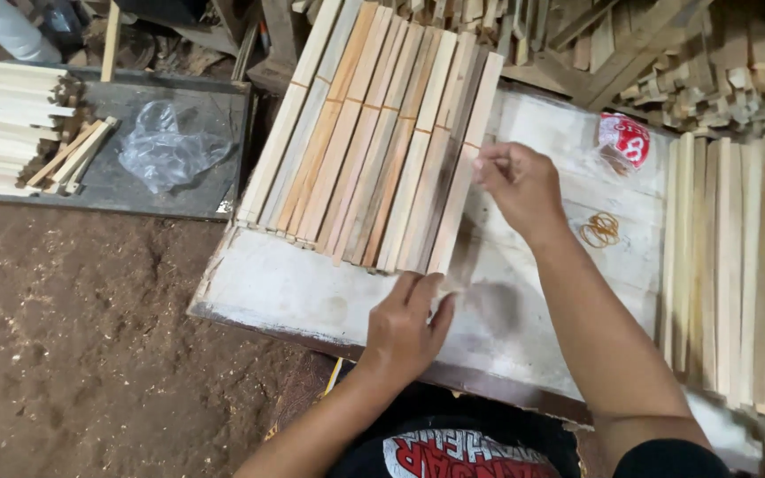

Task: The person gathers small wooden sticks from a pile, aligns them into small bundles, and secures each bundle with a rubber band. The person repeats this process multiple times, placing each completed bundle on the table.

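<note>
Pale tan and pinkish wooden slats [374, 142]; whitewashed board [312, 292]; red-and-white packet [623, 140]; amber rubber bands [600, 230].

Wooden slats [374, 142]: long thin strips, pale tan to pinkish, laid side by side in flat row on whitish board, running diagonally. Orange pencil line crosses them near upper part. Rightmost slat [464, 168]: touched at lower end and mid-length.

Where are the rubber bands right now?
The rubber bands lie on the white board, right of the right hand, just below the red-and-white packet and left of the right-side row of wooden slats.
</note>
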